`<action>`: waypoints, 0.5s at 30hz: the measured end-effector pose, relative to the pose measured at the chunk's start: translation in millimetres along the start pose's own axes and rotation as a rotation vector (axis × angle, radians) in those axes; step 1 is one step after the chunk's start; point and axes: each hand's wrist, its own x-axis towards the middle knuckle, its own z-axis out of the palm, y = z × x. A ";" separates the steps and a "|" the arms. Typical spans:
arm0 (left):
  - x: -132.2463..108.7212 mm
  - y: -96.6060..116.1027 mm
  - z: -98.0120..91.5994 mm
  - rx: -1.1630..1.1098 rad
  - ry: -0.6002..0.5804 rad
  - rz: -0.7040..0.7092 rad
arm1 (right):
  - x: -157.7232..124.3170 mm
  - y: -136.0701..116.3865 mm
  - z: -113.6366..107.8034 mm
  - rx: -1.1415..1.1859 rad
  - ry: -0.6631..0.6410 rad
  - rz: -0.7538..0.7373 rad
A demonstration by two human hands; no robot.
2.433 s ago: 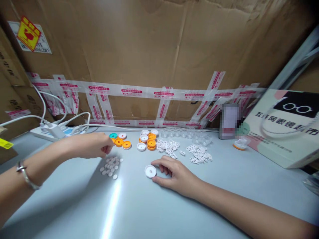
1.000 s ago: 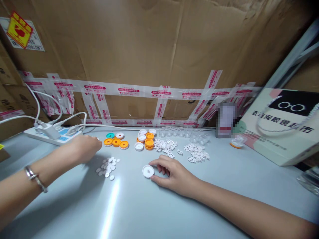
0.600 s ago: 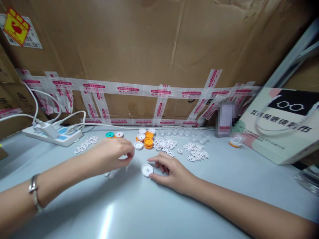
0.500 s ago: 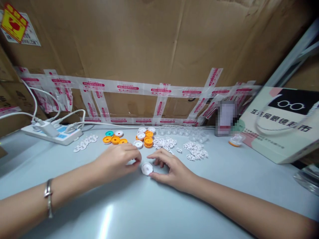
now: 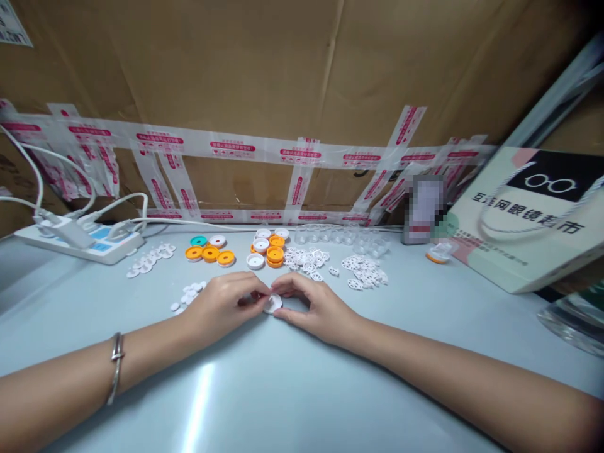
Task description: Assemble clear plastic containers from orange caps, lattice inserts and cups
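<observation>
A white round cap (image 5: 273,304) lies on the grey table (image 5: 264,390) between my two hands. My right hand (image 5: 311,306) pinches the cap at its right rim with thumb and forefinger. My left hand (image 5: 224,305) meets it from the left, fingertips closed at the cap's edge; whether a small piece is in them is hidden. A wrist bangle (image 5: 114,365) shows on my left arm. Small white discs (image 5: 187,294) lie just left of my left hand.
Orange, teal and white caps (image 5: 210,250) and a stacked group (image 5: 270,249) sit behind the hands, with white lacy pieces (image 5: 363,275) and clear cups (image 5: 340,236). A power strip (image 5: 80,242) is far left, a printed box (image 5: 523,220) at right, a cardboard wall behind.
My left hand came from the far left of the table to the white cap and now touches it. My right hand closed its fingers on the cap. The view tilted down slightly.
</observation>
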 end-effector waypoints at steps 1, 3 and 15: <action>-0.3 0.3 0.6 -0.010 0.002 -0.010 | -0.2 0.4 0.1 0.006 0.000 0.004; -0.7 0.4 1.6 -0.009 0.001 -0.003 | -0.4 0.7 0.2 0.013 0.004 0.010; -1.9 -6.0 4.2 0.054 0.015 0.112 | -0.2 -1.0 0.1 0.042 0.015 0.041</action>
